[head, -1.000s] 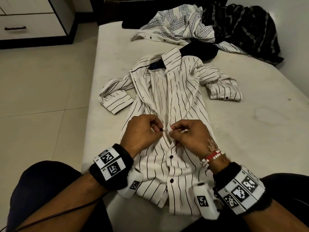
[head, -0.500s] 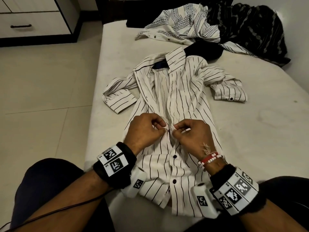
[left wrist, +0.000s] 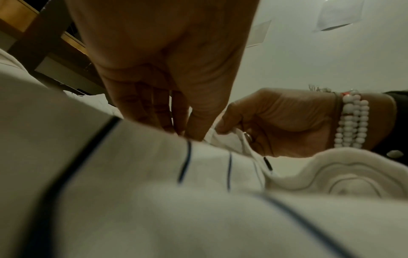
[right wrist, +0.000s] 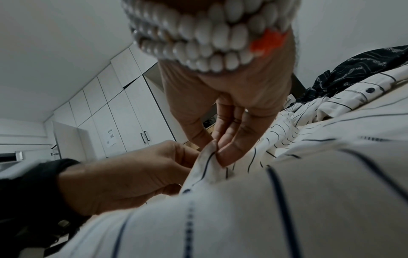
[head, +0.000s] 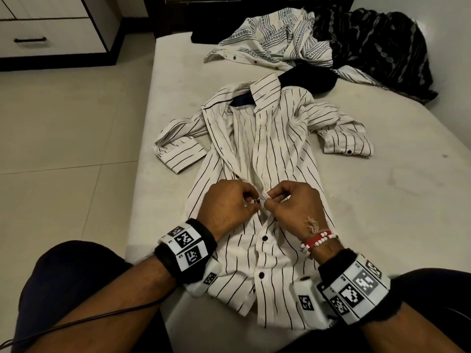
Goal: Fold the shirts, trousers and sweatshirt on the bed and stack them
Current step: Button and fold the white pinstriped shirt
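Observation:
A white shirt with thin black stripes (head: 280, 138) lies face up along the bed (head: 382, 200), collar far, hem near me. Its two lowest buttons are done up; above my hands the front hangs apart. My left hand (head: 229, 205) and right hand (head: 293, 202) meet at the shirt's middle, and each pinches one edge of the front placket. A dark button shows between the fingertips. In the left wrist view the left hand (left wrist: 189, 129) pinches the striped cloth (left wrist: 154, 192). In the right wrist view the right hand (right wrist: 220, 151) pinches a raised fold of the shirt (right wrist: 243, 209).
At the bed's far end lie a white patterned shirt (head: 275, 44), a black patterned garment (head: 377, 52) and a plain black garment (head: 308, 79). A drawer cabinet (head: 48, 31) stands on the tiled floor to the left. My knees press against the bed's near edge.
Both hands stay at the same spot on the placket, fingertips working closer around the button. The head view has shifted slightly.

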